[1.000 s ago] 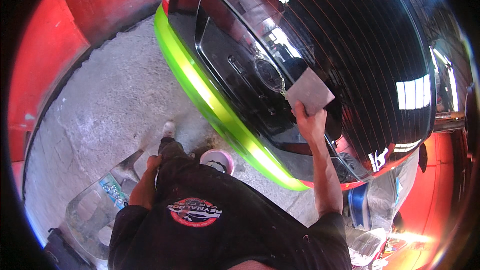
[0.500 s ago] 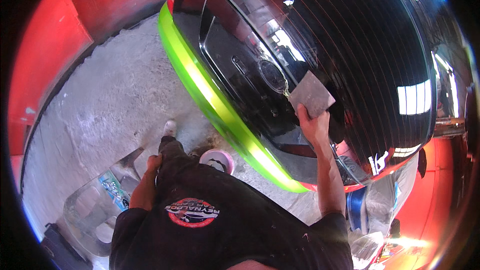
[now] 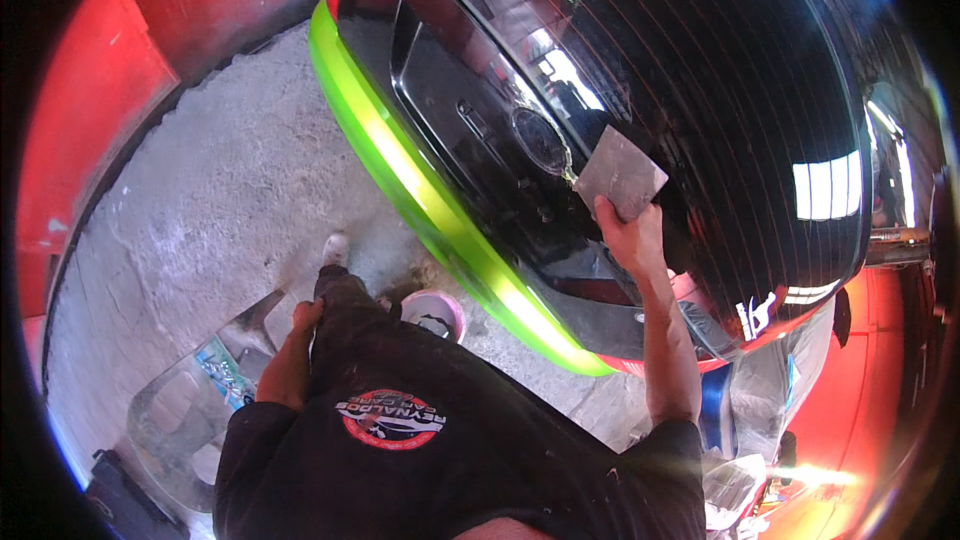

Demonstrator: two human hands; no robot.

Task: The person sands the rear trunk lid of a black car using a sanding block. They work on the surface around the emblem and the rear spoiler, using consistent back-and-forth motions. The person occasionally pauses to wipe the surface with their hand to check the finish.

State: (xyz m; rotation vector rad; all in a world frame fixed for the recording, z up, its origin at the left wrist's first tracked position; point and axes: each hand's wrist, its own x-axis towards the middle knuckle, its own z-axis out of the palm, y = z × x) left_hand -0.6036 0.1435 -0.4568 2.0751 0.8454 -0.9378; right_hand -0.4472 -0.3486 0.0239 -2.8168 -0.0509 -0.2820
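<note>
We're gripping the sheet in our right hand, seemingly positioning it over the car — next calling for steadiness — our left hand hanging low, grip unclear.

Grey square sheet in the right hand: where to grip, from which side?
Probably pinch the grey square sheet at its near corner, from the near side: the right hand holds it there, thumb on top. It looks flat, with no handle showing, so an edge pinch suits.
</note>
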